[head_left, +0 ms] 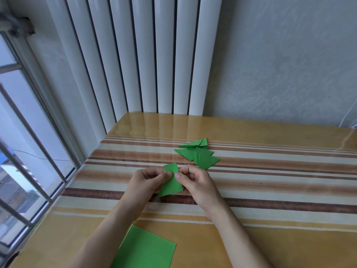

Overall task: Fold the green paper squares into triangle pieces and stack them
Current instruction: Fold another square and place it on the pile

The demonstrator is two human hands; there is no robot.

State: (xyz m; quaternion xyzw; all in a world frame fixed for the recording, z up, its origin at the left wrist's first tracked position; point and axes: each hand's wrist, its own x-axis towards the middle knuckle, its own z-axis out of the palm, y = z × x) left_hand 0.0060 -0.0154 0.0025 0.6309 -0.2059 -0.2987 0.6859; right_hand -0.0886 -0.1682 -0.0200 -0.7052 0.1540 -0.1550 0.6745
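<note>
Nearest the lens lies one flat green paper sheet [144, 248] on the table [270, 238], bottom left. Above it, the left hand [146, 182] and right hand [195, 180] each pinch one folded green strip [172, 180] between thumb and curled fingers, just over the striped cloth. Beyond the right hand lies a loose pile of folded triangles [199, 153], roughly six, overlapping so the count is uncertain. No writing is legible anywhere.

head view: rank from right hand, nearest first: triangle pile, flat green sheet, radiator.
From the right hand:
1. Triangle pile, just beyond it on the table.
2. Flat green sheet, at the near edge, left of the forearm.
3. Radiator, against the wall behind the table.
</note>
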